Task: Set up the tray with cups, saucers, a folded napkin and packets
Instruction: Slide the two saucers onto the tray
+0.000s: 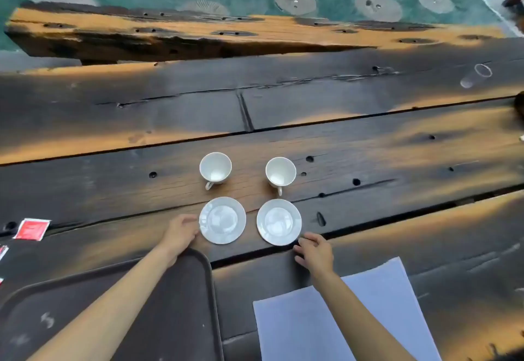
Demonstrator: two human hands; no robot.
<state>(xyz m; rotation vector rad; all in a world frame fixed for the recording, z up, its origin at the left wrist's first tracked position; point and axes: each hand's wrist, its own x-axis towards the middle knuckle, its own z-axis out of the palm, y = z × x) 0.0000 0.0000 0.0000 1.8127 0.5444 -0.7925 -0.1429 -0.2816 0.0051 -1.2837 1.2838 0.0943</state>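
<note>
Dark, weathered plank counter seen from above, bearing all items. A dark tray lies at the near left, nothing on it; a flat white napkin, unfolded, lies at the near right. Both bare forearms reach forward from the near edge, the left passing over the tray's far right corner, the right over the napkin's far edge. Left hand: fingers loosely curved, tips touching the left rim of the left saucer, whether gripping it cannot be told. Right hand: fingers relaxed and slightly spread, palm down, just beside the near right rim of the right saucer; contact cannot be told. The two saucers lie side by side between the hands, apart from one another. Beyond each stands an upright white cup, left cup and right cup, handles turned toward the viewer. A red packet lies well to the left, near the counter's edge of view.
</note>
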